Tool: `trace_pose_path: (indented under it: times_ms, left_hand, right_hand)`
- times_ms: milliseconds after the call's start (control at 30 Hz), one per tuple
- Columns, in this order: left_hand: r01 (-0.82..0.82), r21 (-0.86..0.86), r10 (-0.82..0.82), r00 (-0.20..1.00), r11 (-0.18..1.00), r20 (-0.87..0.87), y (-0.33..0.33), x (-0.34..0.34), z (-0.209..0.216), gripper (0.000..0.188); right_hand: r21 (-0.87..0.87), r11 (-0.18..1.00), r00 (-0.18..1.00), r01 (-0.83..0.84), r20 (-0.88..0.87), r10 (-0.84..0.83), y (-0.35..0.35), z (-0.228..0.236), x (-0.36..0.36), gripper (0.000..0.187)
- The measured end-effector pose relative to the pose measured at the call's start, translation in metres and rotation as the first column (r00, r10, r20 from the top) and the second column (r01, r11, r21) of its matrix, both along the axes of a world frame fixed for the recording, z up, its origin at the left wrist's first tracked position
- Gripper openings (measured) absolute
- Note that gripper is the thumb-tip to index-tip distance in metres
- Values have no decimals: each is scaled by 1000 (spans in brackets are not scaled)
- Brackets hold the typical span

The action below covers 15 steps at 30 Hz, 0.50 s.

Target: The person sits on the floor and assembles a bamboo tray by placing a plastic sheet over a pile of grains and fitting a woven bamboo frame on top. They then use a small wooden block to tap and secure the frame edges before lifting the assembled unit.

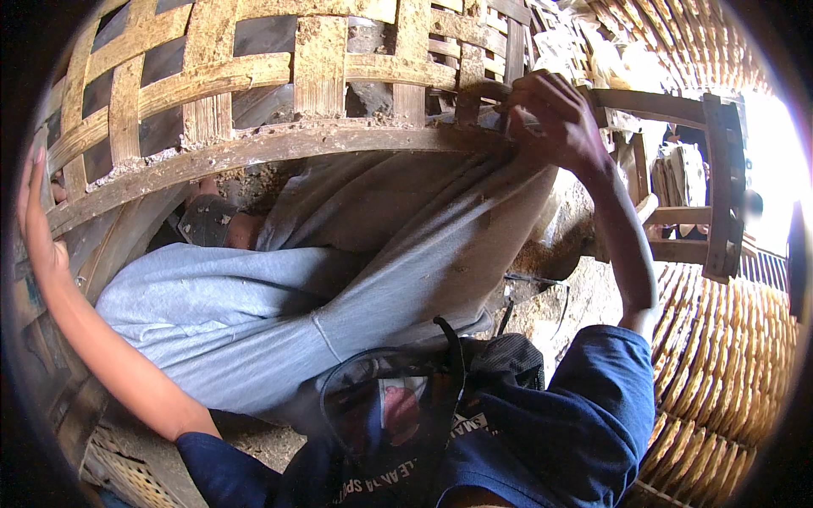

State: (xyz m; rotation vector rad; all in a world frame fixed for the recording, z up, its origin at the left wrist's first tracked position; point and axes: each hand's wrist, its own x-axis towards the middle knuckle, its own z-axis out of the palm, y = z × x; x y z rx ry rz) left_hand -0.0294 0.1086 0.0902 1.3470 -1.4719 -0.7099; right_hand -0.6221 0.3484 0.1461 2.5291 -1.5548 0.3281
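A large panel of woven bamboo strips [322,76] stands across my knees, its flat edge strip [254,151] turned toward me and specked with dirt. At the far left, my left hand [44,207] grips the panel's end; a fingertip shows through a gap in the weave. My right hand [555,118] is closed at the right end of the edge strip, its fingers curled over and partly hidden. My legs in grey trousers [254,292] are bent beneath the panel.
To the right stands a wooden frame with crossbars [720,186]. Ribbed woven bamboo [711,356] covers the lower right, with more at the upper right. A stack of folded material [677,182] shows behind the frame. Low at the left lies a perforated woven piece [127,474].
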Motion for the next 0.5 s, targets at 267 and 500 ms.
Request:
trace_pose_path:
  times_ms: [267, 500]
  left_hand:
    - [-9, 16, 9, 999, 1000, -34, -3, 3, -3, 51]
    - [-13, 66, 21, 992, 998, -122, 6, -11, 6, 52]
  right_hand:
    - [-7, 1000, 995, 8, 97, -7, 7, 7, 48, 36]
    - [129, 970, 959, -206, 226, 173, -25, 0, 105, 40]
